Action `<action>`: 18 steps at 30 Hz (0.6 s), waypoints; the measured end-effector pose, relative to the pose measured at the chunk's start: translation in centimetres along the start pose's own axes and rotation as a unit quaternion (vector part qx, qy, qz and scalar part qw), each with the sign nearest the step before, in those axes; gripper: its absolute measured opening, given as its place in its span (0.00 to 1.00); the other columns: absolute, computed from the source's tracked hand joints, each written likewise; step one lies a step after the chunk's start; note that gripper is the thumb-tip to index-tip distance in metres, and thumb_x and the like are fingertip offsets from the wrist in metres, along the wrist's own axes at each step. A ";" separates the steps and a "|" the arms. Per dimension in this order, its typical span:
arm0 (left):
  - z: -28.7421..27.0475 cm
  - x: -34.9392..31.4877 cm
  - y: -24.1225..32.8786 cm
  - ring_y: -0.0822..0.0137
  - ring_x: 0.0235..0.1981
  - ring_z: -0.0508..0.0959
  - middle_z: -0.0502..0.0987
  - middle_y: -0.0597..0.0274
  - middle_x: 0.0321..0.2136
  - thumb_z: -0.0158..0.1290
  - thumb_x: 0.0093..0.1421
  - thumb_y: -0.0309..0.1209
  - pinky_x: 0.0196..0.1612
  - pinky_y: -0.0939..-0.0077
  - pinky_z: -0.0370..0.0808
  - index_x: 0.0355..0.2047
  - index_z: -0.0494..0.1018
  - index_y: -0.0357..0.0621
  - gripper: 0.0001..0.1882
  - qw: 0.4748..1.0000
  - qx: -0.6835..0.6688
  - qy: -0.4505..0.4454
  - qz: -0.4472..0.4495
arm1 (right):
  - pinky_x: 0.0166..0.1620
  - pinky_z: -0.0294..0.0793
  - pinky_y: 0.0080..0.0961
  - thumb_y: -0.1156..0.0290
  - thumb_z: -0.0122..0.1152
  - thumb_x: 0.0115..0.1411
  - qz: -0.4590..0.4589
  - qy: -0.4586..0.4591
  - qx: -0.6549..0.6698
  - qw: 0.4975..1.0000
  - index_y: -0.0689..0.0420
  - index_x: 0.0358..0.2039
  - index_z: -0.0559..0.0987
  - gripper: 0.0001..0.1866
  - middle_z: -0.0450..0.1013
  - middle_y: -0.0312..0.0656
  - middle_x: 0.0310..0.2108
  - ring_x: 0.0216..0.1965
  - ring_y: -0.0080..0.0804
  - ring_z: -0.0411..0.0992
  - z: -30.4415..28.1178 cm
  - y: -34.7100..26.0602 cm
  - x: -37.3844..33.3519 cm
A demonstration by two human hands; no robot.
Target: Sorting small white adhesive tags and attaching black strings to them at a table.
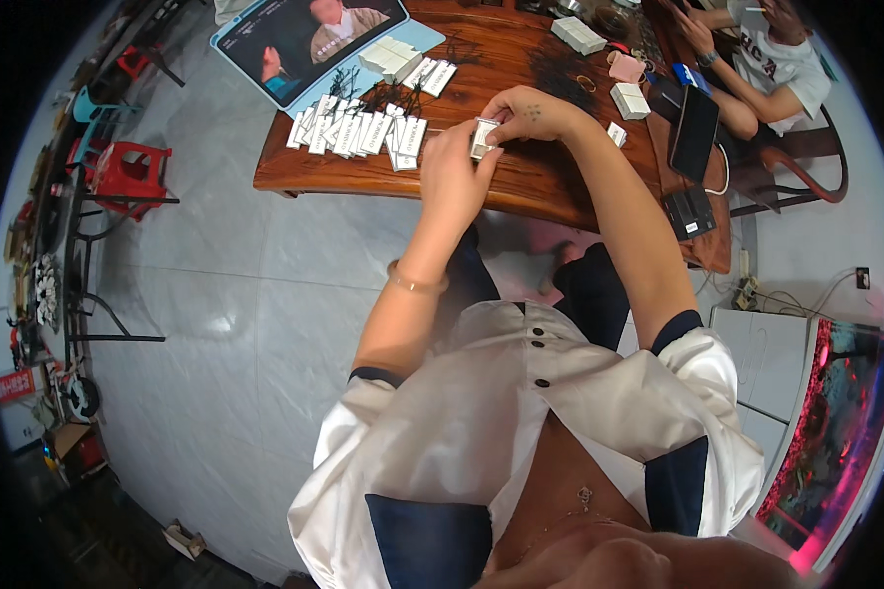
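Note:
Both hands meet over the front edge of a brown wooden table, around a small stack of white cards (481, 138). My left hand (450, 162) is wrapped on its left side, thumb along the near edge. My right hand (523, 114) grips it from the right, with the thumb pressed on top. To the left of my hands, printed white tags (365, 133) lie overlapping in a spread row. Several more loose tags (430, 75) lie behind them, beside a white block of stacked cards (391, 59). Thin black strings (342, 82) are strewn among these.
A tablet (309, 44) in a light blue frame shows a video at the back left. On the right are more card stacks (630, 100), a heap of black strings (562, 74) and a dark phone (694, 133). Another person (778, 71) sits at the far right. A red stool (131, 179) stands left.

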State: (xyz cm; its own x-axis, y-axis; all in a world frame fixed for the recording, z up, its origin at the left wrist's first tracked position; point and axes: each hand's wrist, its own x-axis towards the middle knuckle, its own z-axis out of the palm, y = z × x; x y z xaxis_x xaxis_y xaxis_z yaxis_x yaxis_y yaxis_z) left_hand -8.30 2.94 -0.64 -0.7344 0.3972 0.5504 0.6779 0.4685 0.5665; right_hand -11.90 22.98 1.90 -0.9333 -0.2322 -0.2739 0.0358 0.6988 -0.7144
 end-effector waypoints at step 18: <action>-1.7 -8.4 0.8 0.57 0.44 0.78 0.73 0.46 0.43 0.40 0.69 0.33 0.45 0.68 0.78 0.52 0.60 0.33 0.17 0.633 -0.663 -0.085 -0.391 | 0.41 0.73 0.31 0.62 0.69 0.43 -0.070 0.038 -0.010 0.997 0.62 0.41 0.77 0.25 0.73 0.50 0.39 0.40 0.40 0.74 6.0 -5.8 -6.1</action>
State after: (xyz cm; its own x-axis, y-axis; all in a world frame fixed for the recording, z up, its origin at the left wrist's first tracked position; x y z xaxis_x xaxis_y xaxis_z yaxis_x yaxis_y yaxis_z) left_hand -1.58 -1.36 -3.76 -0.7790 0.5850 -0.2258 -0.5454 -0.4543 0.7044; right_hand -4.32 16.31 3.82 -0.9530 -0.2773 -0.1220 -0.1036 0.6767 -0.7290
